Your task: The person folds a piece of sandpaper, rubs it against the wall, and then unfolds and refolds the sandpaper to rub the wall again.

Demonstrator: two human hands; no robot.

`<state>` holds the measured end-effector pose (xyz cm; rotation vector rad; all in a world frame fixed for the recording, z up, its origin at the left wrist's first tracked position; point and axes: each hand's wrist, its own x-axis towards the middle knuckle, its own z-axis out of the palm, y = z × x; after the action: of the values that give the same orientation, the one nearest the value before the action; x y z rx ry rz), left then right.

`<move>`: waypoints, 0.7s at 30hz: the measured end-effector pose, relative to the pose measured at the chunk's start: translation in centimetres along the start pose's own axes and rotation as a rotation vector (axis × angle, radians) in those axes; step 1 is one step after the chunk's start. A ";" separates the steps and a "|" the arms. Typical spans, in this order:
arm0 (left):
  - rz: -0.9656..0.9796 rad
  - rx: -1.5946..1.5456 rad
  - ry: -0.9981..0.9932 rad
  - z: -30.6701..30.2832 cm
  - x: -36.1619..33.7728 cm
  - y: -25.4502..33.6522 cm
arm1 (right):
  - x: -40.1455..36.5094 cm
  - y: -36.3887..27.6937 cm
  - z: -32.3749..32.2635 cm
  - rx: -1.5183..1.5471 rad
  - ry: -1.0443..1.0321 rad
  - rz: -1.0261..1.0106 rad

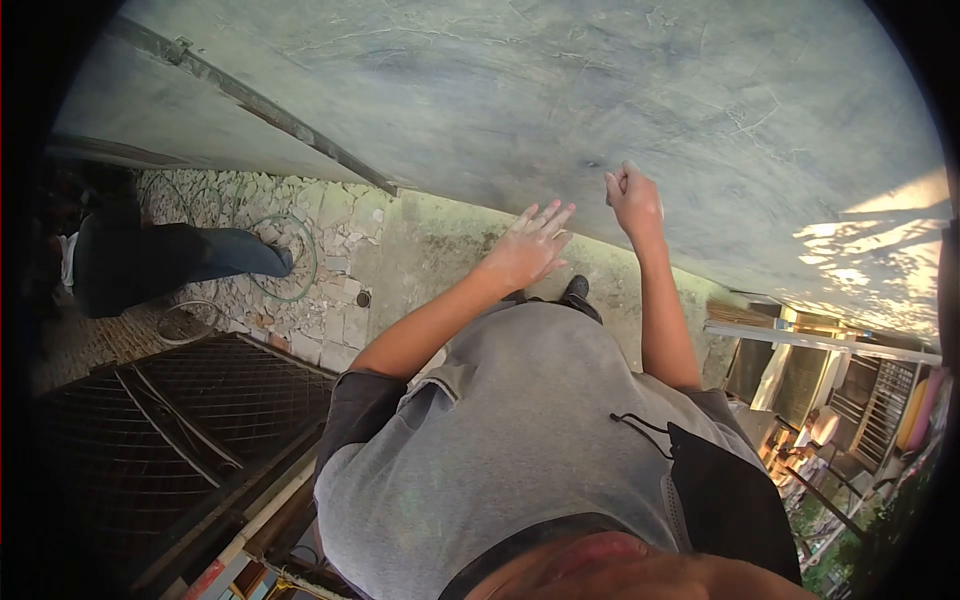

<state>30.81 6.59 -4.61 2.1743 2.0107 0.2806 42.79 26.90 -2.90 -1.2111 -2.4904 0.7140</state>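
A grey plastered wall (480, 110) with scratches and uneven patches rises right in front of me. My left hand (527, 245) is open, palm down and fingers spread, its skin dusted with whitish powder. It hangs over the narrow concrete strip (430, 250) at the wall's foot and holds nothing. My right hand (636, 204) overlaps the wall in this view, its fingers curled together in a pinch. What those fingers hold, if anything, I cannot tell. Just left of them a small dark mark (593, 163) shows on the wall. Powder whitens these knuckles too.
Another person (150, 255) stands on the left by broken rubble (335, 215) and a green hose (312, 262). A dark metal grille (230, 400) lies lower left. A metal strip (290, 120) runs along the wall. Racks and household items (850, 385) stand at right.
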 end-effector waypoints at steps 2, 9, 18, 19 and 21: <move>0.011 0.017 0.069 0.3 -0.1 -0.5 | 0.6 -1.8 -2.9 0.168 -0.066 0.022; -0.117 -0.247 0.054 1.9 -0.9 -2.1 | 0.4 -0.9 -4.7 0.545 0.215 -0.177; -0.345 -0.496 0.340 0.6 -2.7 -4.3 | -0.7 -1.8 -16.6 0.748 1.004 -0.213; -0.380 -0.513 0.474 0.1 -2.7 -4.2 | -0.6 -1.9 -17.4 0.772 1.120 -0.250; -0.475 -0.686 0.535 -1.8 -2.8 -3.5 | -0.4 -1.0 -18.2 0.735 1.165 -0.240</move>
<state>26.74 4.09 -3.78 1.2439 2.1381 1.3484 50.55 31.69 12.93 -0.6817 -1.2013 0.5282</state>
